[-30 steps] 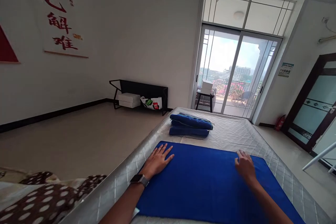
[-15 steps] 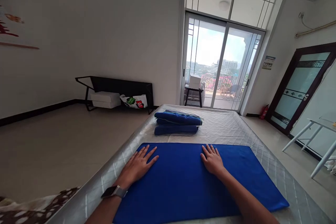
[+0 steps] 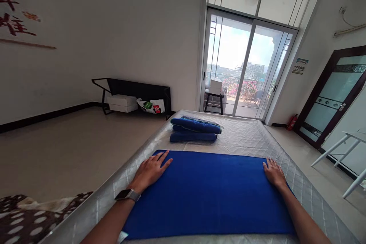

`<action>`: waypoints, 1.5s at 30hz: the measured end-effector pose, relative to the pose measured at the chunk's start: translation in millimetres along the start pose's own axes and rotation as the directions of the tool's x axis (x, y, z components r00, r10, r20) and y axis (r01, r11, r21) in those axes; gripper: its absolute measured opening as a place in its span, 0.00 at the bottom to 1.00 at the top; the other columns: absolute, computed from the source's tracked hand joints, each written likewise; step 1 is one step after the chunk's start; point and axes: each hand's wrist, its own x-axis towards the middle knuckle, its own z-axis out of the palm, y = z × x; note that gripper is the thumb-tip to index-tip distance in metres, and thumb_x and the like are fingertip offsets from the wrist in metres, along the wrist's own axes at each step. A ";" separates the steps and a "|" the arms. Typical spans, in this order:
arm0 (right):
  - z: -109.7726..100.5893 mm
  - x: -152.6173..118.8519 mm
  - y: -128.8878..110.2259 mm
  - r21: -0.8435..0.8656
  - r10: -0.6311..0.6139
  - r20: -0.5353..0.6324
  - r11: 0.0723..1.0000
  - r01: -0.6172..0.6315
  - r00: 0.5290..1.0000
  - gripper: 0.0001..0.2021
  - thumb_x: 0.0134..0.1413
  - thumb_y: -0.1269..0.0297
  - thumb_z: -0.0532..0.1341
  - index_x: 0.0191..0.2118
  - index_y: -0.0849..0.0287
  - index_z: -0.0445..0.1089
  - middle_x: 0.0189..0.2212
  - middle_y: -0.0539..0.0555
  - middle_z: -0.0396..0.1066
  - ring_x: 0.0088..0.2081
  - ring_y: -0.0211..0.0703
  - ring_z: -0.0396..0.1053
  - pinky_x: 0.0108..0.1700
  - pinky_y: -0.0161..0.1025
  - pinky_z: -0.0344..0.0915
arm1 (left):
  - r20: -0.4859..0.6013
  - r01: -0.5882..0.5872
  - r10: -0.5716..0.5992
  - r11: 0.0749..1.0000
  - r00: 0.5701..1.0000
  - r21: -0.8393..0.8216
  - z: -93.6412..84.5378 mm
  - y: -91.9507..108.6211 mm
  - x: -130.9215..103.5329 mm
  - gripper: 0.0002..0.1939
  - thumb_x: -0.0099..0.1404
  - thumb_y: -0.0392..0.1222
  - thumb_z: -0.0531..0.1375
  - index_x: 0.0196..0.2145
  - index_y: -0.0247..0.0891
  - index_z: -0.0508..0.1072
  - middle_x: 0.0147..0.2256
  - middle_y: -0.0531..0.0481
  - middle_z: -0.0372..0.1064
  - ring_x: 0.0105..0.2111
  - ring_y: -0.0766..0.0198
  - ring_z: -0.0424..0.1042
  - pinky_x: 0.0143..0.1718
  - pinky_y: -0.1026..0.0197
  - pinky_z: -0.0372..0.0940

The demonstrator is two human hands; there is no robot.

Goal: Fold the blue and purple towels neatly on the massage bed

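Note:
A blue cloth (image 3: 211, 194) lies spread flat on the mattress (image 3: 243, 129) in front of me. My left hand (image 3: 150, 169) rests open on its far left corner, fingers apart; a watch (image 3: 127, 195) is on that wrist. At the far right corner, my right hand (image 3: 275, 172) lies open and palm down on the cloth's edge, its fingers stretched out. Beyond the cloth sits a stack of folded blue cloths (image 3: 196, 130). A small white tag (image 3: 122, 236) shows at the cloth's near left corner.
A black rack (image 3: 131, 90) holding white boxes (image 3: 122, 103) and a printed bag (image 3: 151, 106) stands against the wall. Brown dotted fabric (image 3: 34, 219) lies at the lower left. To the right are a white-legged table (image 3: 349, 148) and a red fire extinguisher (image 3: 292, 122).
My right hand has slid right across the cloth, from its middle to the far right corner. My left hand stays near the left corner. The view has shifted slightly left.

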 end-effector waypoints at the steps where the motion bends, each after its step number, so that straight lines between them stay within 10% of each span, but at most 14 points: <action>1: 0.0 -0.3 -1.4 0.000 0.002 -0.002 1.000 -0.002 1.000 0.31 0.66 0.57 0.39 0.71 0.63 0.47 0.70 0.57 0.47 0.71 0.45 0.42 0.69 0.48 0.41 | -0.006 0.007 -0.007 1.000 1.000 0.008 -6.6 5.3 -0.4 0.34 0.69 0.61 0.42 0.67 0.43 0.58 0.64 0.43 0.61 0.62 0.49 0.61 0.62 0.47 0.54; 11: -15.9 -9.4 -21.6 -0.114 0.009 -0.075 0.993 -0.017 0.997 0.29 0.63 0.66 0.41 0.68 0.65 0.54 0.69 0.62 0.51 0.70 0.53 0.46 0.68 0.57 0.42 | 0.044 0.076 -0.073 0.995 0.996 -0.065 -7.1 14.6 0.7 0.37 0.69 0.63 0.44 0.67 0.40 0.56 0.70 0.39 0.45 0.68 0.48 0.47 0.67 0.47 0.45; 16: -24.0 -45.6 -117.8 0.002 -0.289 -0.105 0.957 0.291 0.951 0.28 0.64 0.66 0.44 0.67 0.66 0.57 0.68 0.60 0.53 0.69 0.49 0.47 0.68 0.47 0.45 | 0.021 0.057 -0.055 0.997 0.998 -0.060 -1.3 12.5 4.7 0.36 0.69 0.62 0.45 0.67 0.40 0.56 0.69 0.40 0.47 0.68 0.47 0.47 0.67 0.46 0.45; 20: -11.9 -86.5 -206.7 0.176 -0.582 -0.028 0.798 0.577 0.813 0.28 0.67 0.57 0.45 0.69 0.59 0.53 0.69 0.55 0.50 0.70 0.45 0.44 0.69 0.46 0.41 | 0.017 0.059 -0.058 0.996 0.998 -0.065 -2.5 11.7 3.6 0.36 0.69 0.62 0.45 0.67 0.42 0.57 0.69 0.42 0.49 0.68 0.48 0.48 0.67 0.46 0.45; 24: 0.1 -102.1 -241.8 0.242 -0.659 0.041 0.736 0.632 0.751 0.29 0.68 0.51 0.43 0.70 0.56 0.51 0.70 0.54 0.47 0.71 0.46 0.41 0.70 0.50 0.39 | 0.024 0.057 -0.055 0.997 0.998 -0.061 -4.9 12.3 2.0 0.36 0.69 0.62 0.45 0.67 0.40 0.57 0.69 0.40 0.49 0.68 0.48 0.48 0.67 0.46 0.45; 28: -2.5 -82.4 -208.9 0.189 -0.566 0.073 0.816 0.546 0.821 0.29 0.68 0.51 0.42 0.70 0.53 0.49 0.71 0.52 0.44 0.71 0.45 0.39 0.70 0.50 0.37 | 0.005 0.057 -0.057 0.996 0.998 -0.065 -5.0 12.5 1.5 0.36 0.68 0.62 0.46 0.67 0.40 0.57 0.69 0.40 0.49 0.68 0.47 0.50 0.66 0.45 0.46; 38: -10.7 -8.0 -2.8 -0.067 -0.087 0.074 0.994 0.092 0.993 0.31 0.68 0.56 0.40 0.71 0.65 0.44 0.71 0.57 0.43 0.71 0.43 0.39 0.69 0.45 0.40 | -0.002 0.078 -0.079 0.994 0.997 -0.075 1.5 9.6 1.8 0.36 0.68 0.63 0.44 0.67 0.42 0.56 0.69 0.41 0.47 0.69 0.48 0.47 0.66 0.45 0.45; 45: -8.4 -4.5 6.7 -0.069 -0.009 0.106 0.997 0.016 0.994 0.32 0.67 0.55 0.37 0.71 0.66 0.42 0.71 0.60 0.41 0.71 0.46 0.40 0.69 0.49 0.42 | 0.044 0.080 -0.077 0.995 0.996 -0.063 -7.0 13.2 -0.8 0.36 0.69 0.62 0.44 0.68 0.42 0.55 0.70 0.40 0.45 0.69 0.49 0.46 0.67 0.46 0.44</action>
